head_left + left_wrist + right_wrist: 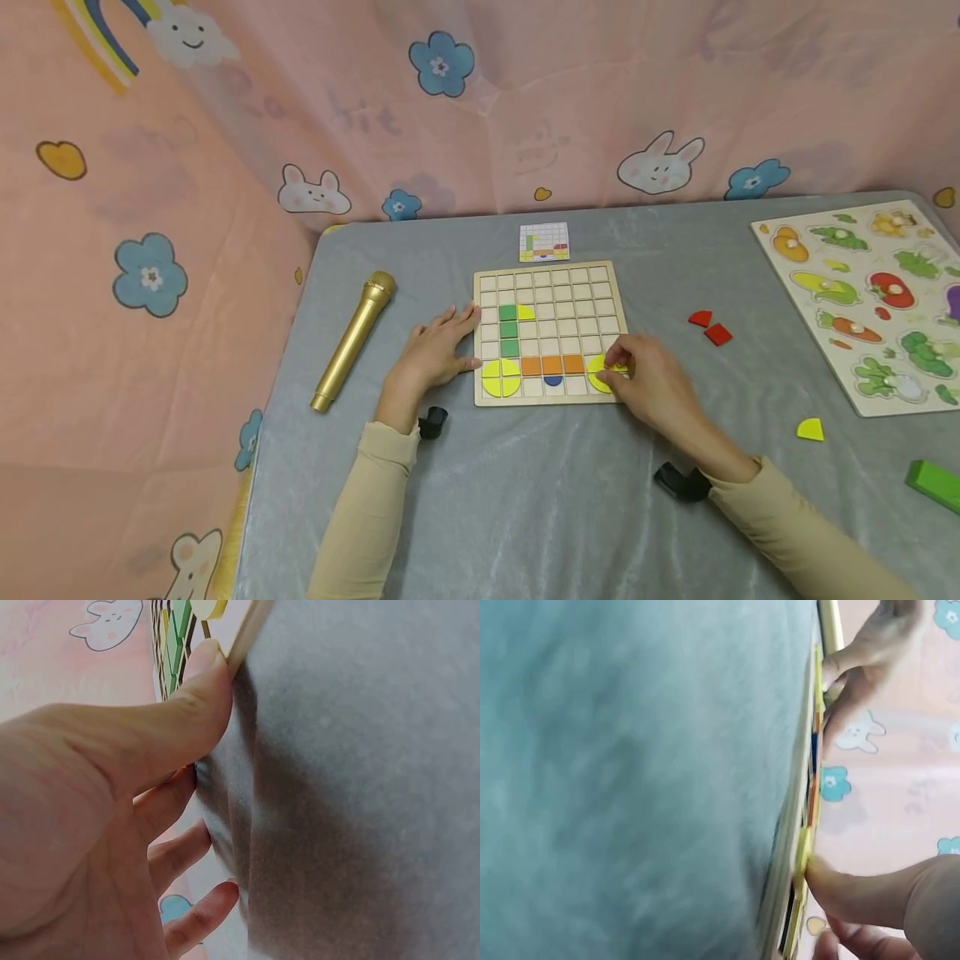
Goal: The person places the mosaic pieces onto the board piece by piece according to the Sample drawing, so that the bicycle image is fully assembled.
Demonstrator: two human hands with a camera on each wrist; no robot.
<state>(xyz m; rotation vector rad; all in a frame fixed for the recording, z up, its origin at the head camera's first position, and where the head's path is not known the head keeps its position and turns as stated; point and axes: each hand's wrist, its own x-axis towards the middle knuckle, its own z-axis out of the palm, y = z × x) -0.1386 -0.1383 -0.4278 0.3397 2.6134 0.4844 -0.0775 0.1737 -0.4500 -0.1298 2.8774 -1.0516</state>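
Observation:
The square wooden grid board (581, 286) lies on the cloth in the head view. My left hand (435, 350) rests at its left edge with the fingers spread, the thumb (202, 690) touching the rim. At the board's lower right corner, my right hand (651, 377) pinches a yellow quarter-circle piece, partly hidden by the fingers. Beside it lie other yellow pieces (596, 382). A full yellow circle (501, 377) fills the lower left, with orange squares (552, 365), a blue half-circle (552, 381), green squares (508, 329) and a yellow quarter-circle (527, 312) elsewhere on the grid.
A small pattern card (544, 242) lies behind the board. Two red pieces (709, 327) and a loose yellow quarter-circle (810, 429) lie to the right, near a vegetable puzzle (855, 287) and a green block (933, 485). A gold microphone (352, 343) lies left.

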